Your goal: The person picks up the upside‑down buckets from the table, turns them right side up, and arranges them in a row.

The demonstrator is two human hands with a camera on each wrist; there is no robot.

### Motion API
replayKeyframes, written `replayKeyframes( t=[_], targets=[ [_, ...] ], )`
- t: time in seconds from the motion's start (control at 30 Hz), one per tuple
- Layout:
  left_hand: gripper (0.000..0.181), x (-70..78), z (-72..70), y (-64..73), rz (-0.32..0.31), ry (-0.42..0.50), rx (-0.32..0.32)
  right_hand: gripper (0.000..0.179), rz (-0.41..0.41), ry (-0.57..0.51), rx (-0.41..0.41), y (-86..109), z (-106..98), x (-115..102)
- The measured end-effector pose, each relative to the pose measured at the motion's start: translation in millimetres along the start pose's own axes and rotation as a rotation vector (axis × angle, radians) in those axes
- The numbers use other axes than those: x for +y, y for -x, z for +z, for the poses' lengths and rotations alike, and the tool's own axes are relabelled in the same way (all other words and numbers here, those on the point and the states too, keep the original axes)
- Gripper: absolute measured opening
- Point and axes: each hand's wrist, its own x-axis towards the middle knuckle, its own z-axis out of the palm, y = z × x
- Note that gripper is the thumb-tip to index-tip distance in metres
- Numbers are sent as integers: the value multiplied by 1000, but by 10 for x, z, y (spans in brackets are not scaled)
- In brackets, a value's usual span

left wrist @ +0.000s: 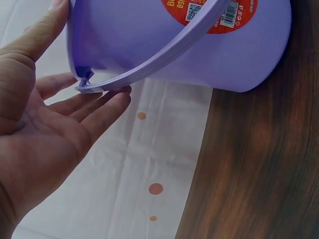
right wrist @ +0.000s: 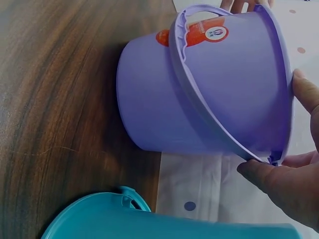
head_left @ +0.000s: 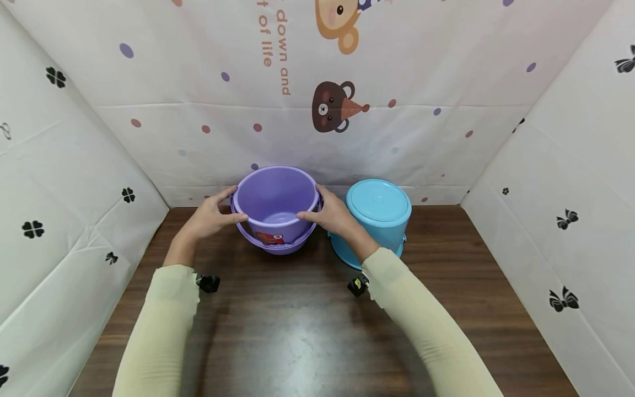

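A purple bucket [head_left: 278,198] stands upright near the back wall, its open top toward me and its handle [left wrist: 164,57] hanging down at the front. My left hand [head_left: 210,216] grips its left rim, thumb on the near side and fingers along the outside by the handle joint. On the opposite side, my right hand [head_left: 333,212] holds the rim with thumb and fingers, touching the other handle joint [right wrist: 273,158]. A red label [right wrist: 207,32] shows on the bucket's front. To the right, a light blue bucket [head_left: 379,201] sits upside down, partly hidden behind my right wrist.
The dark wooden tabletop [head_left: 278,331] spreads out in front of the buckets. A printed cloth wall [head_left: 421,132] rises right behind them, and white patterned sheets [head_left: 64,182] close in the left and right sides.
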Motion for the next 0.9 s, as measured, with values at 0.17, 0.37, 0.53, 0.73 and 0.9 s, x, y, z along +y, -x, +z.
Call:
replayKeyframes(
  t=[0.17, 0.37, 0.53, 0.73, 0.9],
  targets=[
    [98, 12, 5, -3, -12, -33, 10, 104, -8, 14, 4, -13, -6, 17],
    [99, 9, -7, 2, -2, -21, 16, 105, -44, -23, 20, 6, 7, 30],
    [100, 47, -24, 27, 5, -4, 39, 108, -55, 1, 49, 71, 8, 5],
    [96, 190, 15, 108, 70, -44, 154, 105, -74, 44, 78, 205, -56, -70],
    [90, 330, 114, 171, 183, -134, 256, 102, -130, -70, 66, 395, -177, -118]
  ],
)
